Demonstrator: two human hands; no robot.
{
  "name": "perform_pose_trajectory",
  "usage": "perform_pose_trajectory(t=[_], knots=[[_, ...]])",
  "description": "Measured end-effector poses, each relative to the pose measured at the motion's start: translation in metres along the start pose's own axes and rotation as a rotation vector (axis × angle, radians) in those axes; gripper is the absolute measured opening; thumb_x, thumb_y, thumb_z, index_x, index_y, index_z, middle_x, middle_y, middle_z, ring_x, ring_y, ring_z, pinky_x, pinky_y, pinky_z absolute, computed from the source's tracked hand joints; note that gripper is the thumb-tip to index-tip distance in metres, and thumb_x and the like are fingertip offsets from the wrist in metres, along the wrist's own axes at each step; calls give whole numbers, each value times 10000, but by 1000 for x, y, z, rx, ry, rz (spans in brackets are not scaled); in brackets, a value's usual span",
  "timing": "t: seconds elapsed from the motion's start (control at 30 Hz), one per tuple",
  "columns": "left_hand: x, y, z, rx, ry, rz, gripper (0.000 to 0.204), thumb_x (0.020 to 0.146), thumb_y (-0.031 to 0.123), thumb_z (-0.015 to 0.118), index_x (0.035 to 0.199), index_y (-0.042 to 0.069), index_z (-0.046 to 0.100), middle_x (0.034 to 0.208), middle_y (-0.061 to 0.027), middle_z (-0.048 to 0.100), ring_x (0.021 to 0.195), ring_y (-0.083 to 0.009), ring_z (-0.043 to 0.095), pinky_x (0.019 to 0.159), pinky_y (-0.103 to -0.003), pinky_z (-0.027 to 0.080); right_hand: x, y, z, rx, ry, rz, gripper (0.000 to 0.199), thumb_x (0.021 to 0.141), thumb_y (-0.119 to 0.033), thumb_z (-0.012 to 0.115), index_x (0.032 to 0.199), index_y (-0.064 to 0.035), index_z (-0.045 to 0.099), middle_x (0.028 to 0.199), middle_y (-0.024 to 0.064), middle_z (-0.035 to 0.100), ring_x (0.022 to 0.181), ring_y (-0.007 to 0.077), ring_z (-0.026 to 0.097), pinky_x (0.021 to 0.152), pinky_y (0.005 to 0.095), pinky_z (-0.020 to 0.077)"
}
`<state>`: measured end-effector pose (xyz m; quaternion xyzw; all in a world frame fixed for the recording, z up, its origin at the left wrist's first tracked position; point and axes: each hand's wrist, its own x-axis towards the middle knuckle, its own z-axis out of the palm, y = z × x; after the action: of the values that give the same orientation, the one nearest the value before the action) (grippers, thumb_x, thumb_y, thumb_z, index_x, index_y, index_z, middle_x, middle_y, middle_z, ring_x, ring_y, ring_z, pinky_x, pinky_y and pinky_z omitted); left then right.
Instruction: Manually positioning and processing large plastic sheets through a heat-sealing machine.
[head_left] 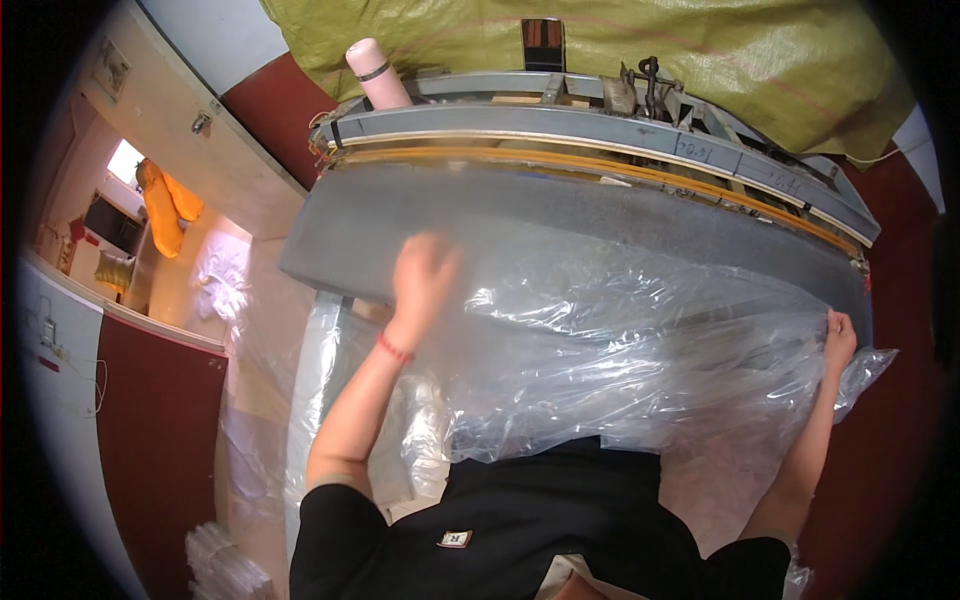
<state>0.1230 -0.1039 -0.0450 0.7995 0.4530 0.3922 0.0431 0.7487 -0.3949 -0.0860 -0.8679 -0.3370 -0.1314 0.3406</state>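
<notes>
A sheet of clear plastic film (600, 350) lies crumpled over the near half of a long grey slab (370, 215) and hangs down toward my body. At the slab's right end my right hand (840, 338) pinches the film's edge. My left hand (425, 275) is over the left part of the slab, near the film's left side. Motion smears its fingers, so I cannot make out whether they hold anything. A red bracelet (394, 348) circles that wrist.
Behind the slab runs a metal frame (520, 122) with a yellow-orange strip (560, 160) and a dark clamp-like fitting (650, 85). A pink bottle (377, 75) stands at its left. Green-yellow woven sheeting (720, 50) hangs behind. At left, a door (190, 110) stands open; bundled plastic (225, 565) lies below.
</notes>
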Motion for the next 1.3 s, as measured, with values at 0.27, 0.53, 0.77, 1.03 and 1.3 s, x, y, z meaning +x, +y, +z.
perform_pose_trajectory(t=[0.27, 0.53, 0.77, 1.03, 1.3], knots=[[33, 3, 45, 167, -23, -174, 142, 713, 175, 629, 742, 37, 619, 737, -87, 571, 773, -252, 536, 687, -359, 433, 8, 35, 12, 281, 81, 2, 254, 815, -260, 609, 766, -12, 581, 637, -34, 494, 609, 60, 421, 581, 209, 379], [67, -56, 93, -394, 309, -348, 124, 868, 145, 447, 784, 62, 482, 629, -7, 468, 542, -72, 430, 478, -226, 367, 48, -18, 68, 522, 189, 69, 169, 823, -199, 602, 846, -31, 601, 755, -25, 560, 705, 48, 485, 667, 183, 393], [127, -105, 123, -491, 330, -493, 198, 844, 192, 489, 767, 10, 509, 654, -40, 504, 603, -112, 459, 566, -260, 403, 86, -73, 128, 703, 211, 123, 167, 799, -186, 624, 787, -27, 575, 682, -12, 544, 611, 48, 455, 573, 202, 384], [132, -69, 113, -665, 405, -553, 155, 826, 140, 570, 773, 86, 435, 572, 35, 428, 477, -44, 377, 423, -181, 296, 87, -94, 120, 544, 317, 122, 211, 756, -171, 653, 721, -41, 491, 609, -6, 503, 538, 58, 435, 517, 209, 372], [131, -98, 97, -981, 347, -640, 178, 843, 166, 454, 801, -2, 498, 665, -39, 522, 547, -140, 509, 497, -245, 433, 83, -101, 109, 934, 110, 251, 103, 789, -108, 575, 743, -45, 507, 600, 11, 509, 526, 59, 452, 485, 202, 353]])
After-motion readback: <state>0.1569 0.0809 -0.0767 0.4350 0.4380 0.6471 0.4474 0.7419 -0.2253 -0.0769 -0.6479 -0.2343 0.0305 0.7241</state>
